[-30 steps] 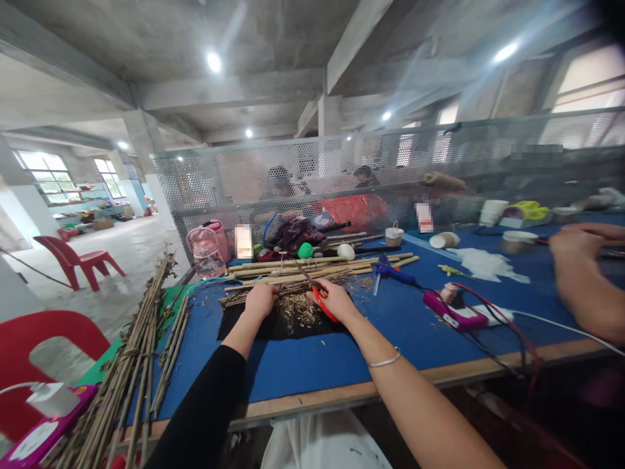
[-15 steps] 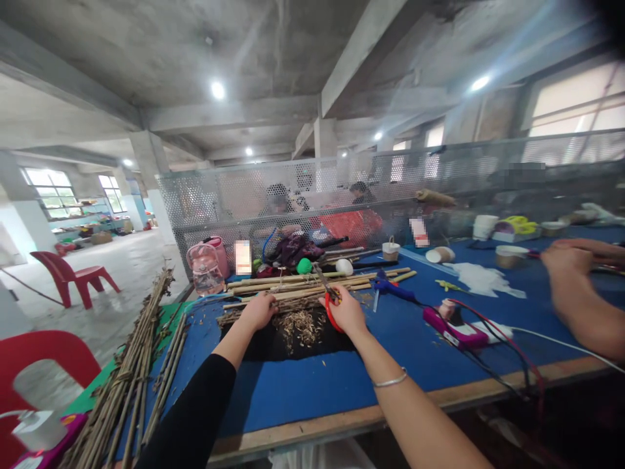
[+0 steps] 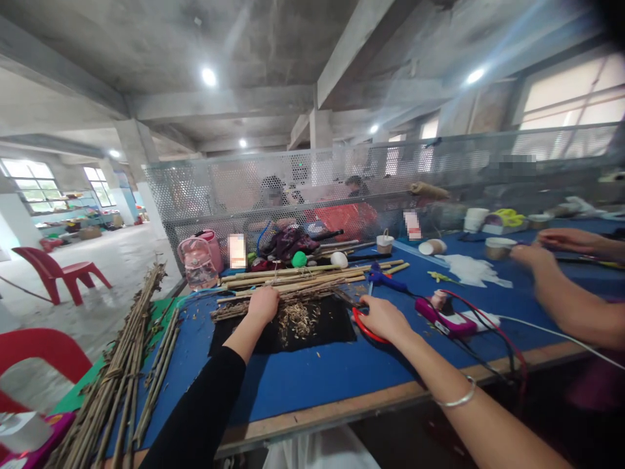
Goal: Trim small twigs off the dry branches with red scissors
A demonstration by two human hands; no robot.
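Note bundled stalks (image 3: 122, 365) at left, cut off below. Find left hand (image 3: 265, 305) curled over twigs (image 3: 229, 312) on black cloth (image 3: 336, 319), with fingertips hidden, cannot tell grip; right hand (image 3: 388, 319) closed around red-handled scissors (image 3: 359, 320) at cloth's edge, with blurred blades (image 3: 348, 299).

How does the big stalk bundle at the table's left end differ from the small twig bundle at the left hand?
The big bundle looks clearly longer and bulkier than the small bundle. The big bundle points toward the person, while the small bundle lies crosswise. The big bundle has no hand on it; the left hand lies over the small bundle. Both are brown and made of thin stems.
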